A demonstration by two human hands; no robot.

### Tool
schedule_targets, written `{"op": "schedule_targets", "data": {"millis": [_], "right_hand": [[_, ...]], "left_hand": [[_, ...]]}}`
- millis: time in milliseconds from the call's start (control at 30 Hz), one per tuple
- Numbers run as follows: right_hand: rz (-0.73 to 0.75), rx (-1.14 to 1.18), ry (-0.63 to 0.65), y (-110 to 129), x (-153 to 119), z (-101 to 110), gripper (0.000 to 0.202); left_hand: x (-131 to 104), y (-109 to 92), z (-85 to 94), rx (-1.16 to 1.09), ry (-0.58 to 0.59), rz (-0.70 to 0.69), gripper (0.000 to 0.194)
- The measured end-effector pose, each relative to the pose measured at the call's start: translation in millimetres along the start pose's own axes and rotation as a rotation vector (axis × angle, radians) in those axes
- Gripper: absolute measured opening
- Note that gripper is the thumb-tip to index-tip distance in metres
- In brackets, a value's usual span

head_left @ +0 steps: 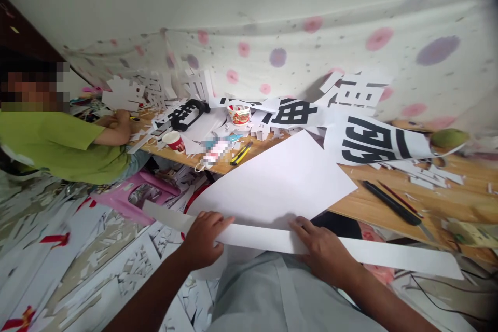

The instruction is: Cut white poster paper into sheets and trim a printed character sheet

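Observation:
A long white strip (264, 238) lies across in front of my body, along the near side of a large white sheet (272, 176). My left hand (206, 236) holds the strip left of the middle, its fingers pressed together at the edge and the thumb tucked below. My right hand (321, 244) grips the same strip further right, fingers on top at the border with the sheet. The sheet's far part rests on the wooden table (350, 202), while its near part reaches over the table edge.
A yellow cutter (241, 153), a red cup (174, 141) and a paper bowl (238, 114) stand or lie beyond the sheet. At right are a black-handled knife (391, 202) and printed sheets (373, 140). A person in green (50, 145) sits left, near a pink stool (134, 192).

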State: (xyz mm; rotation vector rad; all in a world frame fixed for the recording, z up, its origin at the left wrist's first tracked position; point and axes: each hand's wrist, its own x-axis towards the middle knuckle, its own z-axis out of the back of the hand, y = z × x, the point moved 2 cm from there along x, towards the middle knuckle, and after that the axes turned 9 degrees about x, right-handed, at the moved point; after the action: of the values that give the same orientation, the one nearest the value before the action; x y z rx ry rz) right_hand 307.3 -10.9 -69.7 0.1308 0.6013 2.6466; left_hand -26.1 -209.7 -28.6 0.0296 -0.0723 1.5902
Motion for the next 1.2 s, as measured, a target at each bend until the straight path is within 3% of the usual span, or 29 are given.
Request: {"op": "schedule_targets", "data": {"millis": [167,300,600,833,900,967,1033,1067,1200], "right_hand": [[-0.001,0.085,0.064,14,10,-6,0.105],[0.026,0.145,0.105,20,19,-7,0.111],[0.038,0.345,0.071,9,12,-5,0.098],[-0.113,0.403,0.007,-22,-56,-12,0.071],[-0.185,0.435,0.001,-30,-75,-19,0.074],[-0.253,0.497,0.027,-34,-85,-23,0.057],[-0.304,0.580,0.051,-35,-83,-24,0.026],[-0.324,0.642,0.051,-34,-77,-24,0.020],[-0.377,1.052,-0.010,-30,-34,-22,0.048]], "left_hand": [[40,-58,-13.6,-0.042,0.028,-0.116,0.087],[60,-80,-10.0,-0.030,0.033,-0.179,0.087],[65,-70,-8.4,-0.042,-0.089,-0.206,0.083],[71,-30,-17.3,-0.021,-0.160,-0.128,0.077],[79,-24,-20.0,-0.046,-0.176,-0.107,0.073],[88,-24,-24.5,-0.089,-0.180,-0.112,0.069],[98,-29,-29.4,-0.139,-0.177,-0.132,0.067],[103,-33,-31.3,-0.161,-0.177,-0.141,0.066],[113,-51,-34.0,-0.193,-0.186,-0.140,0.059]]}}
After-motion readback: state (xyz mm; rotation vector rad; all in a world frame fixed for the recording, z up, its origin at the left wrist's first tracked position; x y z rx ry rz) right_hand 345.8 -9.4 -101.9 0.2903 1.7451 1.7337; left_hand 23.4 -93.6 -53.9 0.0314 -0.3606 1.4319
